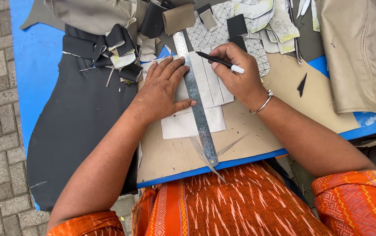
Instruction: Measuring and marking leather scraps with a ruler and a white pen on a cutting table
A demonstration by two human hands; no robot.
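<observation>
My left hand (164, 89) lies flat, fingers spread, pressing a steel ruler (196, 102) down on a white sheet of material (210, 87) that shows several ruled lines. My right hand (236, 72) holds a black pen with a white end (221, 62); its tip rests on the sheet beside the ruler's far part. A silver bangle (264, 102) sits on my right wrist. The sheet rests on a tan cutting board (245, 135) on a blue table (35, 65).
A large black piece of material (78, 126) hangs off the table at the left. Black, beige and patterned scraps (122, 48) pile up at the back. Beige fabric (358, 57) covers the right side. A thin pointed offcut (205, 157) lies near the front edge.
</observation>
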